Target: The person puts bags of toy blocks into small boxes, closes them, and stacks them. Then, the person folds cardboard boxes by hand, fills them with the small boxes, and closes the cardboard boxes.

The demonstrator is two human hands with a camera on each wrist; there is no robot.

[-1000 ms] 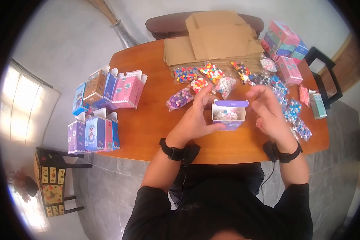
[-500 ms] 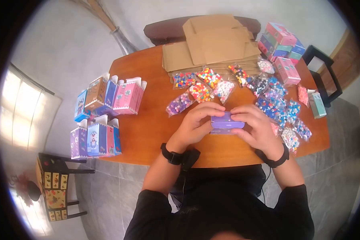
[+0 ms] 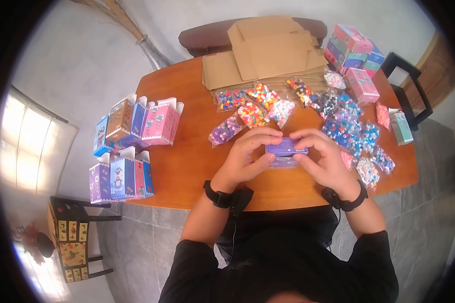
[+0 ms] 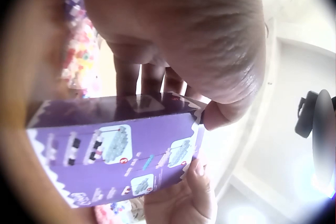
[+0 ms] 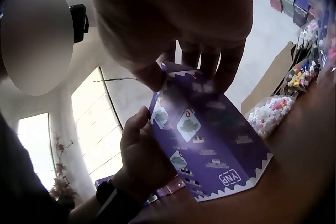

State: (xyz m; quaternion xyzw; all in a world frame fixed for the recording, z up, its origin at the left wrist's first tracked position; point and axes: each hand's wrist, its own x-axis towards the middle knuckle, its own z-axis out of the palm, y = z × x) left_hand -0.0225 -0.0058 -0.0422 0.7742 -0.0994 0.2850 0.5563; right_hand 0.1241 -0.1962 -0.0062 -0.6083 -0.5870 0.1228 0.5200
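Note:
A small purple cardboard box [image 3: 286,147] stands upright on the table between both hands, its top flap folded down over the opening. My left hand [image 3: 243,157] grips the left side of its top, with the thumb at the front edge and the fingers behind. On the opposite side my right hand [image 3: 322,157] pinches the top edge between thumb and curled fingers. In the right wrist view the flap's edge [image 5: 178,68] lies under the right fingers, slightly raised. Printed building pictures cover the box side [image 4: 118,155] in the left wrist view. The inside of the box is hidden.
Bags of colourful small pieces [image 3: 253,114] lie beyond the hands, with more bags [image 3: 344,129] to the right. Flat brown cardboard [image 3: 270,50] is stacked at the back. Open-topped boxes [image 3: 119,174] stand at left; other boxes [image 3: 350,45] are piled at back right.
The box stood open with a bag of pieces showing inside and the right hand apart from it. Its flap has come down over the opening, and both hands now hold the top edges.

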